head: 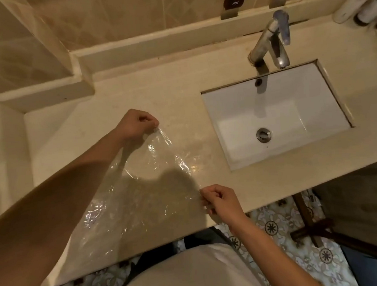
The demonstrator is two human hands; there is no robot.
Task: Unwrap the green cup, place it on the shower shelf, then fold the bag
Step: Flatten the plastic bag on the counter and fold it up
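Note:
A clear, crinkled plastic bag is spread over the beige counter, left of the sink. My left hand pinches the bag's far corner between thumb and fingers. Near the counter's front edge, my right hand pinches the bag's right corner. The sheet hangs stretched between the two hands, and its near part reaches over the counter's front edge. No green cup is in view.
A white rectangular sink is set into the counter at the right, with a metal faucet behind it. A tiled wall with a raised ledge bounds the back and left. Patterned floor tiles lie below.

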